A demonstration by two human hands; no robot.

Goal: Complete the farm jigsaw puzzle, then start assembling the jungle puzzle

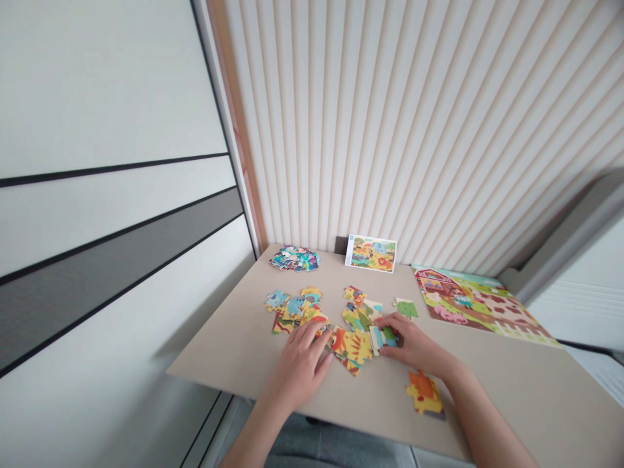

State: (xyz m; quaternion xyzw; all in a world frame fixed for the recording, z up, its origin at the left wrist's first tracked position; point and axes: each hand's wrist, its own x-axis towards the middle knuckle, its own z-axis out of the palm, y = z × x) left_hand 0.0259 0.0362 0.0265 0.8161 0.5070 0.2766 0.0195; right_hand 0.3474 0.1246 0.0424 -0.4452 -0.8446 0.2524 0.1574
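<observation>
Left hand (298, 365) spread, fingertips against jigsaw pieces (348, 344); right hand (414, 344) pinches a blue-green piece (385, 337). Picture card (370, 253) stands at 12 o'clock on the surface (234, 351).

The beige worktop (229, 344) carries several groups of jigsaw pieces. At its far left corner lies a heaped pile of pieces (294, 258). A picture card of cartoon animals (371, 253) stands propped at the far edge, right of that pile. Loose pieces spread across the middle in a left cluster (292, 309), a far-middle cluster (355, 312) and a near-middle cluster (351, 348). A lone green piece (407, 308) lies apart to their right. Nearer, an orange-and-yellow piece (424, 393) sits alone. At the right, a farm puzzle with a red barn (472, 305) lies flat, overhanging the worktop's far-right side.
</observation>
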